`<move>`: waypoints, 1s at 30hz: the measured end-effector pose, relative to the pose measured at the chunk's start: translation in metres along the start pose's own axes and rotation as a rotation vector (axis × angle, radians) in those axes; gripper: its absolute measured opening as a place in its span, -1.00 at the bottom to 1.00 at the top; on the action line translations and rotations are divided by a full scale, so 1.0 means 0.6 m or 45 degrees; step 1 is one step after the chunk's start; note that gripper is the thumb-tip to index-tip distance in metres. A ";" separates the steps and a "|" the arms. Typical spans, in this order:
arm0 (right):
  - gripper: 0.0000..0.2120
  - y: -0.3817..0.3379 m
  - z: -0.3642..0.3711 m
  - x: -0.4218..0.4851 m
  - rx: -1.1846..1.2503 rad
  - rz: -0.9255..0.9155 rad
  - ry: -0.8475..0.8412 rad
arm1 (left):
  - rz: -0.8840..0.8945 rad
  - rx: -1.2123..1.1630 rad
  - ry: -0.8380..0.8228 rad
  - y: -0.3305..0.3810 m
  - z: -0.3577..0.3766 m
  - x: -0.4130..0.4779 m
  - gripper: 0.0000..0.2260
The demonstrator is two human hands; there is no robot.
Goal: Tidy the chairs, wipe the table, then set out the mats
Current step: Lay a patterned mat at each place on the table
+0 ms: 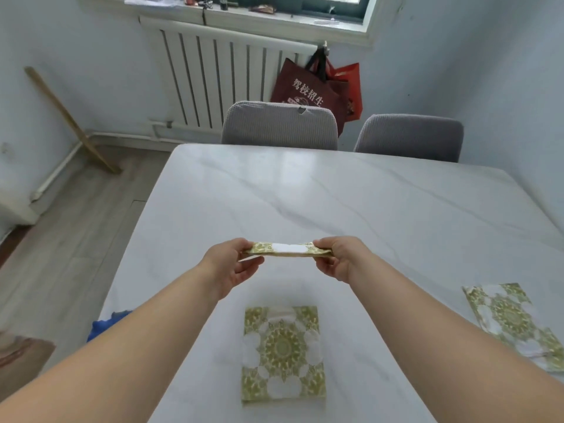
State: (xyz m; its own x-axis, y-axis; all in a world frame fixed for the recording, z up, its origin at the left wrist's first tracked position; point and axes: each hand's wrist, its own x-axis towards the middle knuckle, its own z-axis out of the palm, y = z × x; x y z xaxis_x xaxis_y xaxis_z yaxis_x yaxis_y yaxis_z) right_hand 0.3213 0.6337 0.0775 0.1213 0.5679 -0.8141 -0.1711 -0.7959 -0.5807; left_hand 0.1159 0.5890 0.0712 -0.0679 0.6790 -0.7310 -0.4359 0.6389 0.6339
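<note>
**A:** How many mats do you count?

**B:** Three, all green and white. The held mat (288, 250) is in the air above the table (335, 193), seen nearly edge-on. The left hand (232, 267) pinches one end between thumb and fingers, and the right hand (338, 257) curls round the other end. The near mat (283, 354) lies flat below the hands. The right mat (515, 323) lies flat towards the right edge, well apart from it.

**A:** And chairs?

**B:** Two, both grey, side by side at the far edge: the left chair (279, 126) and the right chair (409, 137). Only their backs show.

**A:** Anything hard to see?

**B:** The right forearm covers the right mat's near corner. A blue cloth (103, 326) by the table's left edge is mostly behind the left forearm (I cannot tell what it rests on). The clutter on the windowsill (274, 21) is too blurred to name.

**A:** What else is around?

**B:** A white radiator (219, 74) under the sill, two bags hanging beside it, the dark red bag (305, 87) in front of the bright red bag (351, 87), and one wooden stick (70, 120) leaning on the left wall.
</note>
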 end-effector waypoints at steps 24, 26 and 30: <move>-0.87 -0.318 0.151 0.462 -0.030 -0.627 0.037 | 0.519 0.267 0.046 0.249 0.138 0.506 -0.84; -0.86 -0.311 0.162 0.497 -0.149 -0.549 0.126 | 0.449 0.400 0.117 0.236 0.127 0.543 -0.89; -0.80 -0.293 0.161 0.534 -0.609 -0.529 0.378 | 0.412 0.681 0.247 0.201 0.107 0.585 -0.86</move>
State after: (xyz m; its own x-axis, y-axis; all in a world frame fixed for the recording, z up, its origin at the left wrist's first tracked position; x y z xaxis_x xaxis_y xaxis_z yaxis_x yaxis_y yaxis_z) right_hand 0.2956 0.9756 -0.0810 0.3571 0.8181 -0.4508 0.3883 -0.5690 -0.7249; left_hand 0.0974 0.9275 -0.0927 -0.3035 0.8214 -0.4829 0.1368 0.5391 0.8311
